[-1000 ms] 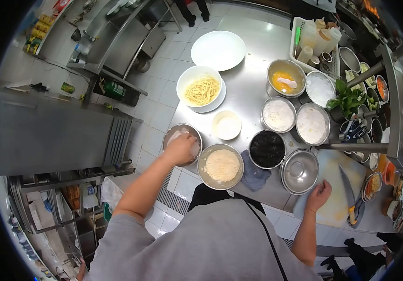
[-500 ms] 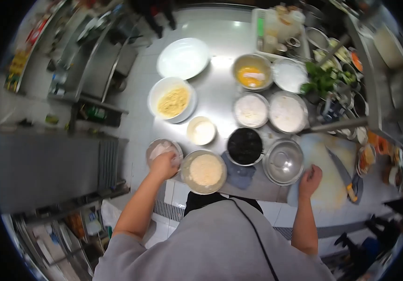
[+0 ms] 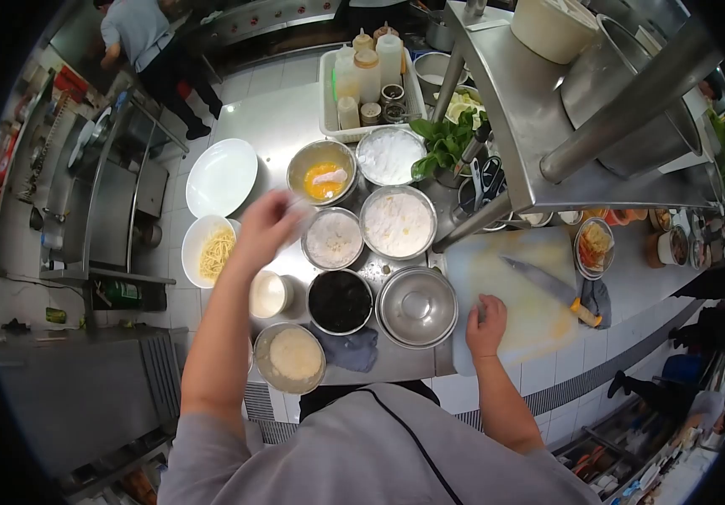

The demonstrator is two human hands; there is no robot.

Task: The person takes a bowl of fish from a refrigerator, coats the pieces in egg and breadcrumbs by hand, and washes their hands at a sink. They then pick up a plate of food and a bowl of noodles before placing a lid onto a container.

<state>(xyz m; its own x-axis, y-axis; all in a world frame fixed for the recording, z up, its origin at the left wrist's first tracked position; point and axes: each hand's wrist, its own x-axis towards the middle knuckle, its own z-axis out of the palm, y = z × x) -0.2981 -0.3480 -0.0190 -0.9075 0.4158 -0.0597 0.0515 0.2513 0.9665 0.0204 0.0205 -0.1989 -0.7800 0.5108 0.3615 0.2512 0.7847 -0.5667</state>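
My left hand (image 3: 268, 229) is raised over the table between the bowl of yellow shreds (image 3: 215, 252) and the bowl of beaten egg (image 3: 320, 177). Its fingers are pinched around a pale piece (image 3: 299, 217), blurred by motion. A pale pink strip (image 3: 329, 178) lies in the egg. Bowls of white powder (image 3: 333, 239) (image 3: 398, 221) stand just right of the hand. My right hand (image 3: 487, 324) rests on the cutting board (image 3: 510, 313), holding nothing, fingers loosely curled but apart. Beside it are nested empty metal bowls (image 3: 417, 307).
A knife (image 3: 548, 283) with a yellow handle lies on the board. Close to me are a bowl of pale crumbs (image 3: 295, 352) and a bowl of something black (image 3: 341, 301). A white plate (image 3: 221, 177) sits far left; a steel shelf (image 3: 539, 109) overhangs the right. A person (image 3: 156, 59) stands beyond.
My left hand has left the bowl of pale pieces at the near left and moved up and forward, carrying a pale piece. The view has turned rightward; my right hand stays on the board.
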